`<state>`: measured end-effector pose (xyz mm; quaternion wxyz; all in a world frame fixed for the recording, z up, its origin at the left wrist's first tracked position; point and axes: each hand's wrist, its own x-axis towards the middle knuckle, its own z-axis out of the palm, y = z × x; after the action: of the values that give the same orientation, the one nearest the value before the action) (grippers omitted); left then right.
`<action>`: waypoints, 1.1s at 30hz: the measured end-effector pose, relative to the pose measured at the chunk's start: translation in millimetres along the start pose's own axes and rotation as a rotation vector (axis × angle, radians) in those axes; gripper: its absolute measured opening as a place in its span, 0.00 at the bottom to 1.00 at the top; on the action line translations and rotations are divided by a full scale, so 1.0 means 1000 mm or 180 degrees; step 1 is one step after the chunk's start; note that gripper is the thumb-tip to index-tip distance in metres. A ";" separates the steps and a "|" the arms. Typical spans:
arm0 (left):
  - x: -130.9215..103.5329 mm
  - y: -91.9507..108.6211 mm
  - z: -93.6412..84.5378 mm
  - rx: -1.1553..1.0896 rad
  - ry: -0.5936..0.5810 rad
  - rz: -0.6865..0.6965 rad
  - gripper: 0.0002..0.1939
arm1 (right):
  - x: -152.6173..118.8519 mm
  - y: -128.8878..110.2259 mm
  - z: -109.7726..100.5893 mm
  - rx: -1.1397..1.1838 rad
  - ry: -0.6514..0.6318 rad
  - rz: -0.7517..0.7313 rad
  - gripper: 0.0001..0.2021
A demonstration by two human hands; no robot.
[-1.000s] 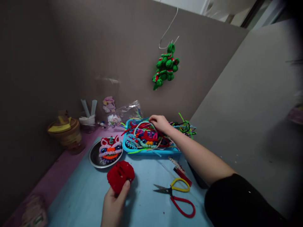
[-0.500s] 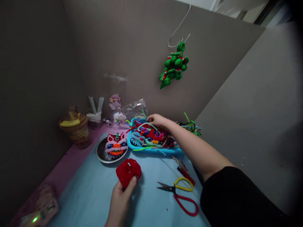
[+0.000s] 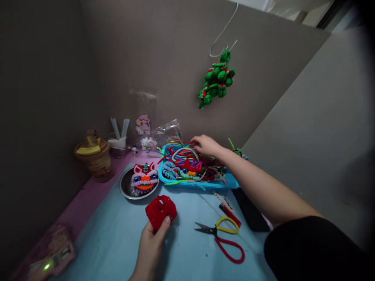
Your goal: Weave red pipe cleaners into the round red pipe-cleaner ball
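My left hand (image 3: 152, 242) grips a red fuzzy piece (image 3: 160, 211), rounded and slotted in the middle, seemingly made of pipe cleaners. At the back of the table, my right hand (image 3: 207, 146) reaches into a heap of coloured pipe cleaners (image 3: 209, 171). Its fingers are bent down among the stems; whatever they pinch is hidden. The heap fills a blue tray (image 3: 205, 185), along with a red and light-blue pipe-cleaner figure (image 3: 190, 168). Left of the tray, a pink lion-like pipe-cleaner head (image 3: 144, 178) rests in a metal bowl (image 3: 129, 194).
Scissors (image 3: 216, 231) with yellow and red handles lie partly open on the blue sheet (image 3: 114, 238). Beyond them are a red tool (image 3: 230, 216) and a dark flat object (image 3: 250, 210). A lidded cup (image 3: 96, 162) stands left. Green knitted work (image 3: 217, 80) hangs on the wall.
My right hand has shifted right across the pipe cleaners, and its forearm has swung right, uncovering the tray's right corner and the dark flat object. My left hand still holds the red piece.
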<state>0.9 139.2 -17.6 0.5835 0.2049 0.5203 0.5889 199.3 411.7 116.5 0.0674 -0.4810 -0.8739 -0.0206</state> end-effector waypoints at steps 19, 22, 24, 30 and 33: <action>0.000 0.000 0.001 -0.0128 0.0105 -0.0037 0.31 | -0.003 0.000 0.029 -0.0352 -0.1452 -0.0054 0.22; -0.001 -0.001 0.002 -0.0196 0.0112 -0.0078 0.31 | -0.012 0.032 0.028 -0.0303 -0.1466 0.0010 0.29; 0.000 -0.002 0.001 -0.0229 0.0105 -0.0090 0.31 | -0.022 0.045 0.033 -0.0210 -0.1567 -0.0126 0.35; 0.001 -0.001 0.001 -0.0232 0.0165 -0.0142 0.32 | -0.042 0.051 0.063 -0.0503 -0.0853 -0.0093 0.29; -0.001 0.003 0.002 -0.0140 0.0215 -0.0178 0.32 | -0.038 0.058 0.054 -0.0663 -0.0501 0.0109 0.22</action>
<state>1.5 140.0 -14.3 0.5862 0.1574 0.5321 0.5903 262.8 416.9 55.9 -0.0513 -0.5004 -0.8612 -0.0724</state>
